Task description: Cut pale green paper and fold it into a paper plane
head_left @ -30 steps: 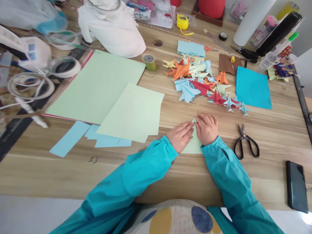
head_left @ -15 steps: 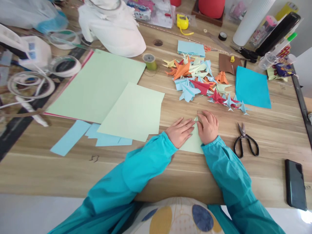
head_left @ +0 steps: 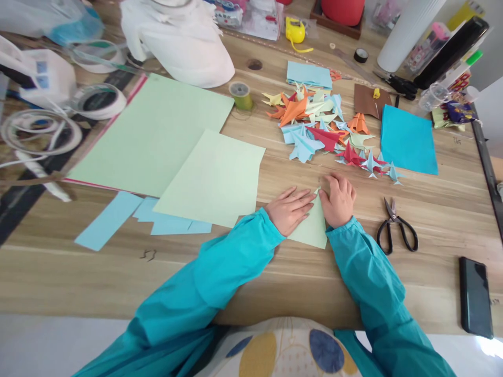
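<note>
A pale green folded paper [head_left: 312, 230] with a pointed top lies flat on the wooden table [head_left: 275, 272] near its front edge. My left hand [head_left: 290, 208] lies flat on its left side, fingers stretched out toward the tip. My right hand [head_left: 338, 200] presses on the right side, fingers curled down against the sheet. Both arms wear teal sleeves.
Black scissors [head_left: 396, 226] lie right of my hands and a dark phone [head_left: 475, 297] further right. A pile of folded paper planes [head_left: 320, 131] sits behind. Green sheets [head_left: 176, 146], pale blue strips [head_left: 118, 222], a teal sheet [head_left: 407, 140], a thread spool [head_left: 241, 95] and tape rolls [head_left: 98, 102] fill the left and back.
My left fingers have spread flat along the left fold. My right hand has shifted slightly right, so more of the green paper shows between the two hands.
</note>
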